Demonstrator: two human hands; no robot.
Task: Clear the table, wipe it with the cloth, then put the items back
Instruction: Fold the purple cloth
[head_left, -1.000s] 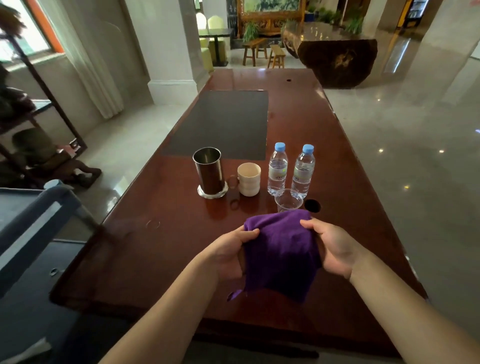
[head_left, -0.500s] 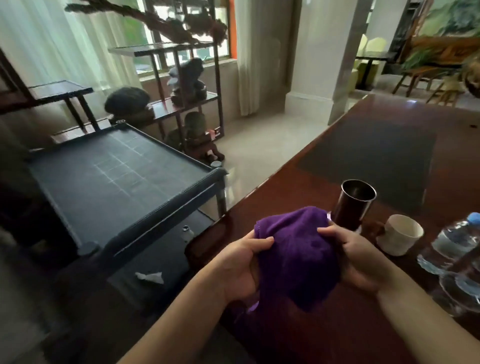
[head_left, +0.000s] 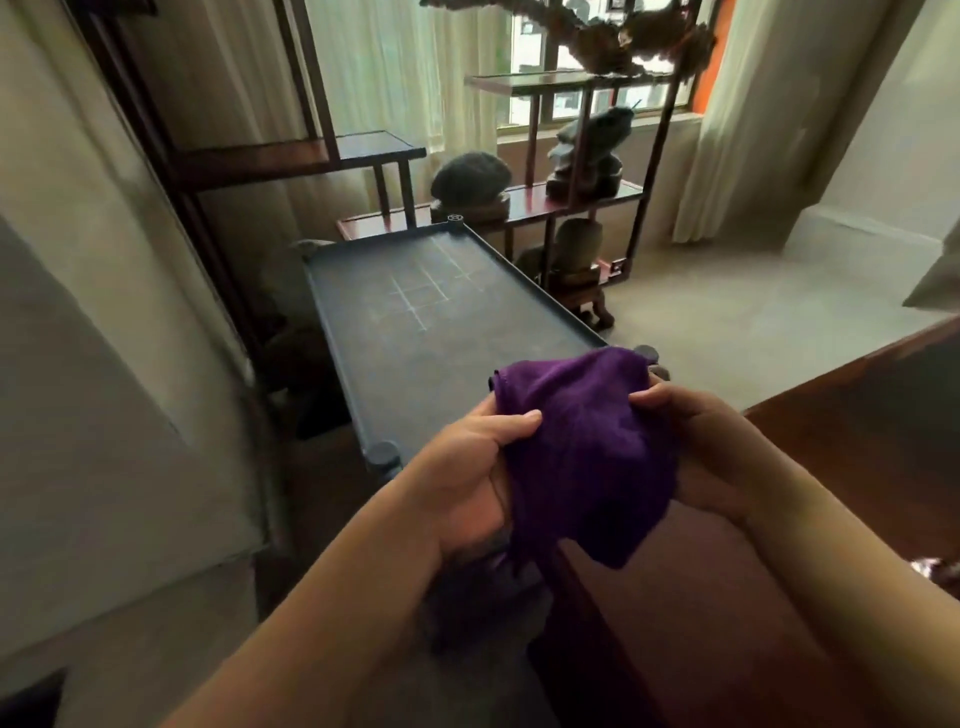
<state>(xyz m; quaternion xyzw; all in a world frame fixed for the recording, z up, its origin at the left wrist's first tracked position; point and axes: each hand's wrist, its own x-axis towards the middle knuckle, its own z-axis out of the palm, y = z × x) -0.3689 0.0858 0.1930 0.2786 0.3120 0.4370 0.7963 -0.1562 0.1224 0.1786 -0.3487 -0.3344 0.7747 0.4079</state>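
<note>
A bunched purple cloth (head_left: 582, 441) hangs between both hands in the middle of the head view, over the near end of a dark grey cart tray (head_left: 415, 332). My left hand (head_left: 467, 473) grips the cloth's left side and my right hand (head_left: 696, 441) grips its right side. Only a corner of the dark red wooden table (head_left: 857, 431) shows at the right. The cup, the mug and the bottles are out of view.
The cart tray has a raised rim and round corner caps. Behind it stands a dark wooden display shelf (head_left: 545, 202) with stones and carvings, in front of a curtained window. A pale wall fills the left side; light floor lies to the right.
The view has swung left from the table to the cart. The hands carried the purple cloth left, off the table and over the cart tray. The tableware left the view.
</note>
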